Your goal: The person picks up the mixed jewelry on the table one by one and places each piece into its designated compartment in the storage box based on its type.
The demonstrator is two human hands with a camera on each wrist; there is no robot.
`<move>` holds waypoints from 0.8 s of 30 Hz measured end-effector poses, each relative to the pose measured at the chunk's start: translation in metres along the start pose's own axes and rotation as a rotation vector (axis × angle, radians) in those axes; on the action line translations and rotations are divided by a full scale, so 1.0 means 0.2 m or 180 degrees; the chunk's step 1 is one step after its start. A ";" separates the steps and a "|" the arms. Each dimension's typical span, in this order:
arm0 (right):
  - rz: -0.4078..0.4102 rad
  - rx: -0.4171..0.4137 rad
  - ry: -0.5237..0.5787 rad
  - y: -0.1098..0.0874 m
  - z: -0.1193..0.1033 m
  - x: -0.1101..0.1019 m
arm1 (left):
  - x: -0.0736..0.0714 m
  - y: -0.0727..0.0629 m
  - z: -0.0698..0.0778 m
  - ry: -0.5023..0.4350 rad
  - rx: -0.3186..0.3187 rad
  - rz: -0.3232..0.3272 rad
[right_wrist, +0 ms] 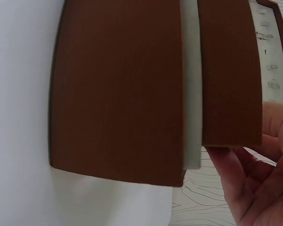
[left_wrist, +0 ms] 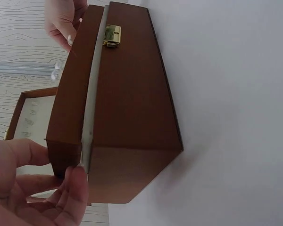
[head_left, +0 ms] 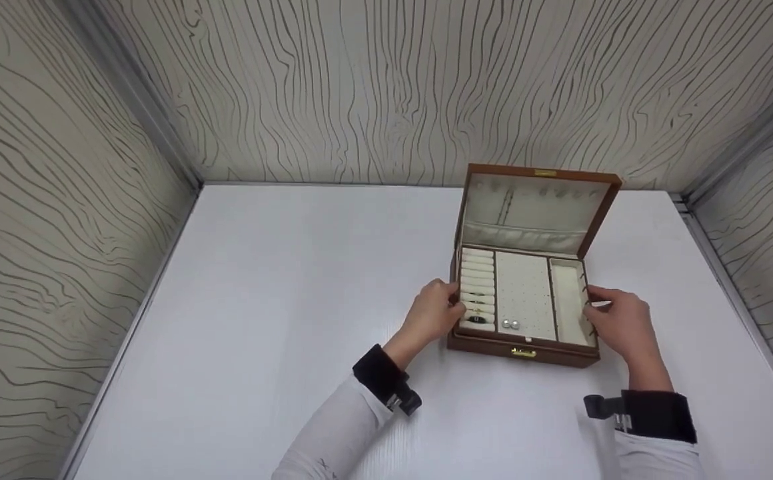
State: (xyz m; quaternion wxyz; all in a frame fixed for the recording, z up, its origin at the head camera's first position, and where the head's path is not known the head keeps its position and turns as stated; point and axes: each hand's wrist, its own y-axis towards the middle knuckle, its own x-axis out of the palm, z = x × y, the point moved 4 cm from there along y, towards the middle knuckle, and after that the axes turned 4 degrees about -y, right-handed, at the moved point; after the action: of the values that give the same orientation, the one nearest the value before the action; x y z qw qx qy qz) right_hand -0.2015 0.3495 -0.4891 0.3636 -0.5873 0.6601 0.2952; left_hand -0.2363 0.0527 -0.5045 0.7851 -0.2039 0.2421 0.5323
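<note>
A brown jewelry box (head_left: 523, 360) stands on the white table with its lid (head_left: 533, 203) raised. Its upper tray (head_left: 525, 293) holds rings in cream ring rolls (head_left: 478, 273) and a pair of pearl earrings (head_left: 510, 324). At the tray's left side, my left hand (head_left: 431, 311) grips the edge between thumb and fingers. My right hand (head_left: 623, 323) pinches the opposite side. Both wrist views show the tray sitting above the lower box (left_wrist: 132, 94), with a pale inner rim (right_wrist: 192, 84) visible between them. A gold clasp (head_left: 523, 352) is on the front.
A bracelet or chain (head_left: 506, 205) hangs inside the lid. Patterned panels (head_left: 360, 87) rise behind the white table (head_left: 260, 287) and at both sides. Black bands with small cameras (head_left: 381, 377) sit on both wrists.
</note>
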 end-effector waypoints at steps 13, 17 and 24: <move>0.0049 -0.0086 -0.0121 0.03 0.02 0.03 | 0.03 0.01 0.02 0.0300 -0.0059 0.0041; 0.0108 -0.0139 -0.0158 0.03 0.02 0.03 | 0.04 0.01 0.02 0.0355 -0.0038 0.0125; 0.0188 -0.0215 -0.0196 0.04 0.04 0.05 | 0.05 0.01 0.02 0.0390 -0.0016 0.0331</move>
State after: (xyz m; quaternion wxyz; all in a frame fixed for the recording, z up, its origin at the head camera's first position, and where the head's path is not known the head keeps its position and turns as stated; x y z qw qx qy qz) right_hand -0.2082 0.3512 -0.5024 0.3549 -0.5701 0.6553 0.3459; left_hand -0.2345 0.0624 -0.5078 0.7396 -0.2252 0.2986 0.5595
